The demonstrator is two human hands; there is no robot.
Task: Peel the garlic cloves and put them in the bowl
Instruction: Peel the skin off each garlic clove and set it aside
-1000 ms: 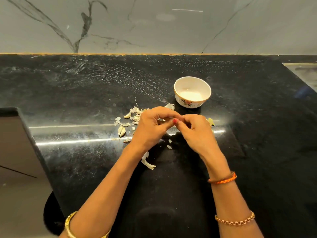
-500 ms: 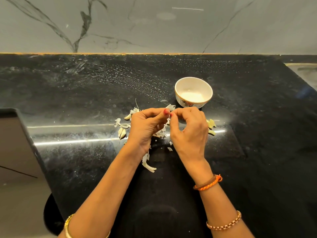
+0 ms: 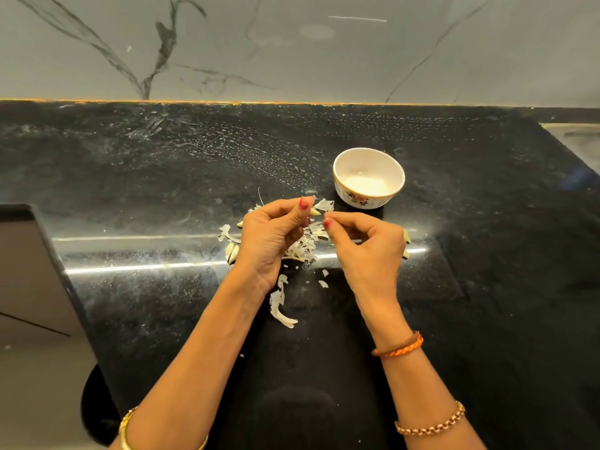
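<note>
Your left hand (image 3: 271,237) pinches a clove (image 3: 315,212), your right hand (image 3: 363,241) just beside it has curled fingers, the bowl (image 3: 368,177) beyond them.

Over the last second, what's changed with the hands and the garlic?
The hands, pressed together a second ago, have drawn slightly apart. The left hand holds the garlic clove at its fingertips, a flap of skin now sticking out; the right hand pinches close beside it. The bowl, the peel scraps and the loose cloves stayed put on the counter.
</note>
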